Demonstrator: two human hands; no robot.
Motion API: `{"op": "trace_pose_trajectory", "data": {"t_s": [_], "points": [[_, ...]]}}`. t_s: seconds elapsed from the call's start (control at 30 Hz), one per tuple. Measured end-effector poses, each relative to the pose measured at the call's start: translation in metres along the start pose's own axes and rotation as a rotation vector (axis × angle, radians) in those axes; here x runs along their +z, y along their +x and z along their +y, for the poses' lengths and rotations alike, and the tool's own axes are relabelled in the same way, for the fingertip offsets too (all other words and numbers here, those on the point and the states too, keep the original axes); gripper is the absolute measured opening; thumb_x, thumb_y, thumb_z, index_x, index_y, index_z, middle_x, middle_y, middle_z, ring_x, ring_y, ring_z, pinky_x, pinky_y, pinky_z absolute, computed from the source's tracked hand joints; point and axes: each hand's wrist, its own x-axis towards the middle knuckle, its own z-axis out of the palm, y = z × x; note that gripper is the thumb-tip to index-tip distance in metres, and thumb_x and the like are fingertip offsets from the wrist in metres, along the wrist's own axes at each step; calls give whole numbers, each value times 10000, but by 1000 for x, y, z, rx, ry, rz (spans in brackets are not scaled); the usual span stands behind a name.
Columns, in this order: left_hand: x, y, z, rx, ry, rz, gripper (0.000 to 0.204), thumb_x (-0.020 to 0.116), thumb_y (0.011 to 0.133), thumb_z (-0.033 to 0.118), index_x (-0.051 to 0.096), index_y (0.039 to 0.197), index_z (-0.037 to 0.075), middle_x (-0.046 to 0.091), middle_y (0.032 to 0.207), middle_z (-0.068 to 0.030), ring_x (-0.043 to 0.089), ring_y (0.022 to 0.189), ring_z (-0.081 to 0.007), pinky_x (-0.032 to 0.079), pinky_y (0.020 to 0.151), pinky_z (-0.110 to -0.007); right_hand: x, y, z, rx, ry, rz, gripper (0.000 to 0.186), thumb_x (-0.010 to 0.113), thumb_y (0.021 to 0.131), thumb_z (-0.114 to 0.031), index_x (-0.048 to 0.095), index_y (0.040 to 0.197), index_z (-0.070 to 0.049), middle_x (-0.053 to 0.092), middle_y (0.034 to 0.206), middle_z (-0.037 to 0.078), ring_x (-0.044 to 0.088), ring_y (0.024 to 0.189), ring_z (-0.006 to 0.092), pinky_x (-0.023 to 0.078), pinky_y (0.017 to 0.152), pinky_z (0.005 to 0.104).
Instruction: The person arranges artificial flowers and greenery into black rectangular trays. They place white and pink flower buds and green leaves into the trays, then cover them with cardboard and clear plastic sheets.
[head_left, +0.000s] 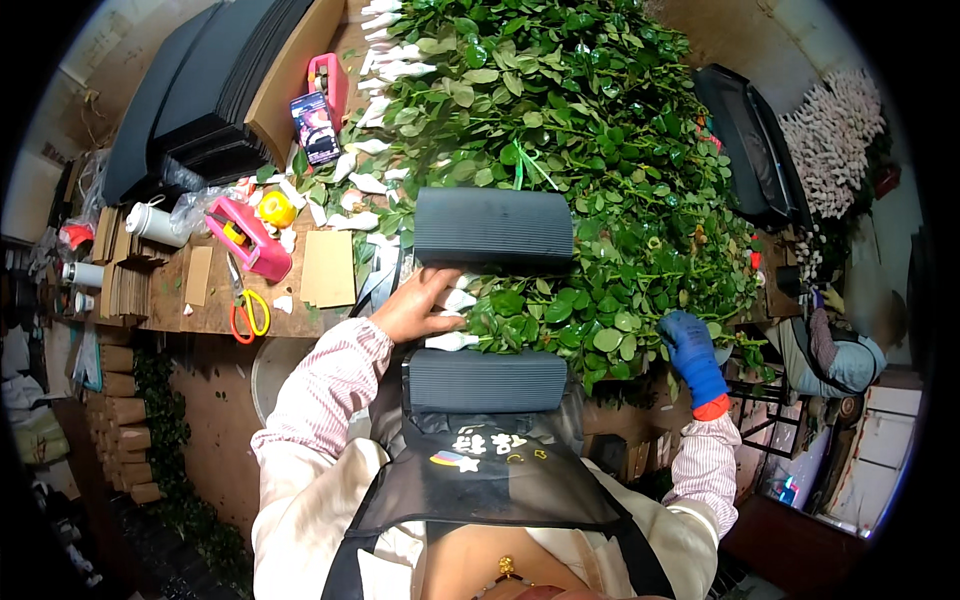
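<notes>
From where I stand, the white-sleeved buds (455, 299) could bruise if the left hand (412, 306) presses too hard, and the leafy stems (625, 322) could snag in the heap if the right hand (690, 352) tugs. The buds lie right at the left fingertips, thumb and fingers spread wide, between two black ridged pieces (493, 225); whether the blue-gloved right hand, beside the stems, grips any, I can't tell.

Looks steeply down from the head, over the apron (540, 500), facing the bench (212, 322) beyond the left hand (410, 308) and right hand (692, 352). Set near, above and behind both. Spreads by fisheye from the mug (157, 226) well left of the left hand to a person (848, 358) beyond the right hand.
</notes>
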Motion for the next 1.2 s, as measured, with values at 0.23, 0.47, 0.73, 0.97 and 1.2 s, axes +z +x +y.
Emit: {"op": "trace_pose_trajectory", "data": {"t_s": [0.23, 0.47, 0.73, 0.97, 1.2], "points": [[4, -6, 12, -83, -173, 26, 785, 837, 858, 210, 398, 1482, 28, 494, 1334, -229, 612, 1168, -349, 588, 942, -404, -62, 60, -29, 59, -204, 91, 186, 688, 856, -180, 692, 1039, -143, 675, 954, 104, 665, 909, 333, 528, 812, 473], [44, 4, -1, -264, -209, 493, 298, 818, 889, 278, 716, 1091, 83, 697, 955, -148, 707, 849, -326, 563, 753, -415, -1, 296, -58, -108, 24, 517, 283, 631, 923, -211, 701, 1193, -161, 709, 1140, 112, 683, 1044, 303, 534, 893, 447], [54, 8, 4, -154, -54, 643, 230, 804, 867, 175, 737, 1053, 58, 650, 974, -153, 667, 792, -327, 546, 666, -418, 13, 356, -40, 16, -302, 49, 268, 647, 905, -256, 672, 1153, -158, 678, 1168, 140, 669, 1094, 331, 527, 894, 480], [51, 8, 11, -146, -78, 567, 457, 817, 838, 331, 705, 1206, 84, 658, 1004, -192, 626, 971, -411, 504, 871, -504, 9, 296, -15, -19, -109, 120, 422, 645, 958, -350, 578, 1325, -152, 695, 1155, 165, 667, 1063, 368, 524, 919, 495], [52, 5, 3, -204, -7, 466, 431, 816, 849, 304, 702, 1197, 77, 620, 1111, -156, 620, 1010, -365, 502, 879, -458, -55, 288, -30, -103, 64, 574, 352, 642, 826, -74, 725, 1165, -125, 711, 1173, 149, 650, 1146, 330, 495, 1037, 471]]}}
